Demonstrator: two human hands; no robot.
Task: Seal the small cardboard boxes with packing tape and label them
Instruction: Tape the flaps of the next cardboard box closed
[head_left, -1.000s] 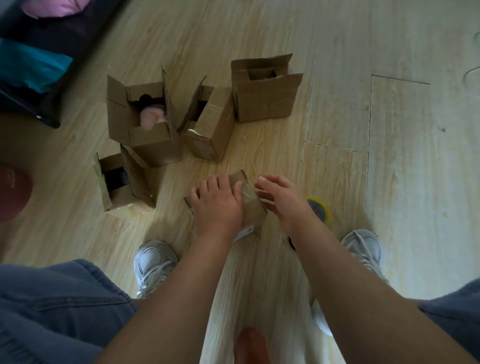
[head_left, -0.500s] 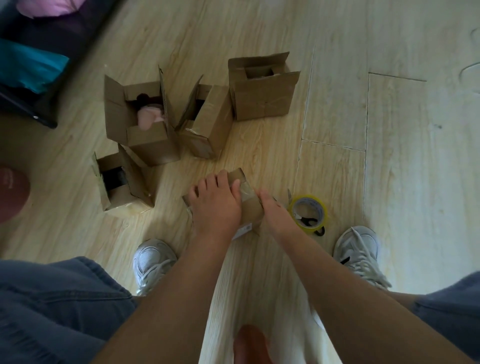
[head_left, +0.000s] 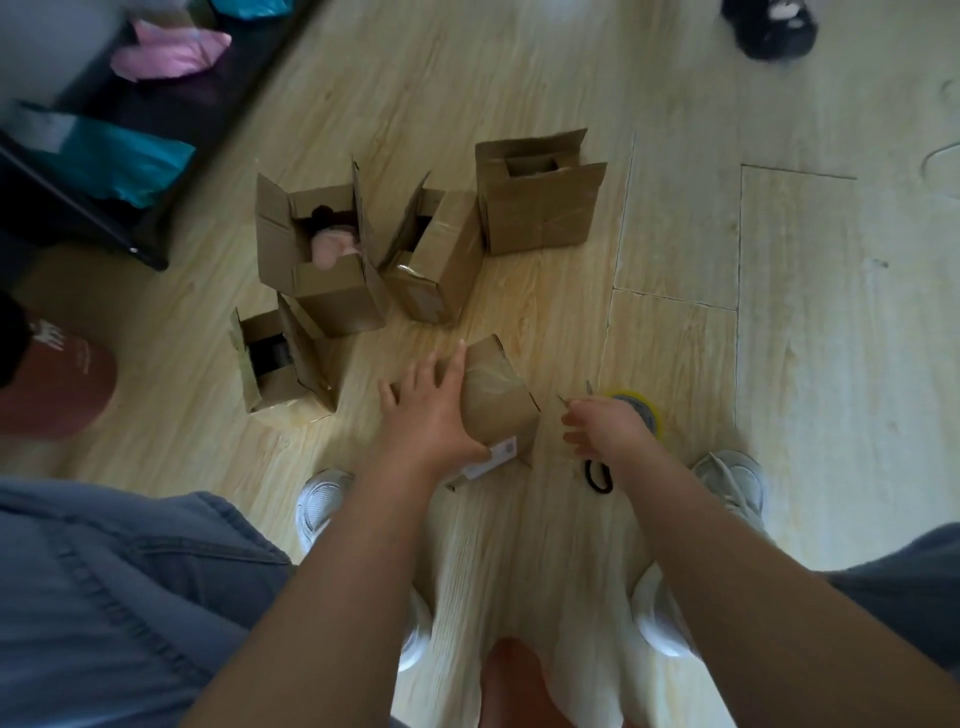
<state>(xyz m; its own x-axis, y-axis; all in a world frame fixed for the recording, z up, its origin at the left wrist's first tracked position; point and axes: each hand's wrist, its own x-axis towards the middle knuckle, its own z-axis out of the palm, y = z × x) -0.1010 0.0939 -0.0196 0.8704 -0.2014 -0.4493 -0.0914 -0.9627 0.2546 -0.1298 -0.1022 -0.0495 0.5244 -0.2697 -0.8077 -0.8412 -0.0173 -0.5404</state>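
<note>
Head cam: left hand (head_left: 431, 410) lies on the taped box (head_left: 501, 402), fingers straight and spread, not curled round it. Just right of that box, the right hand (head_left: 605, 431) sits over the scissors (head_left: 597, 475) and yellow tape roll (head_left: 641, 408). Its fingers are curled, but it's blurry, so can't tell if it's gripping. Open boxes (head_left: 322, 260) stand behind the box.
</note>
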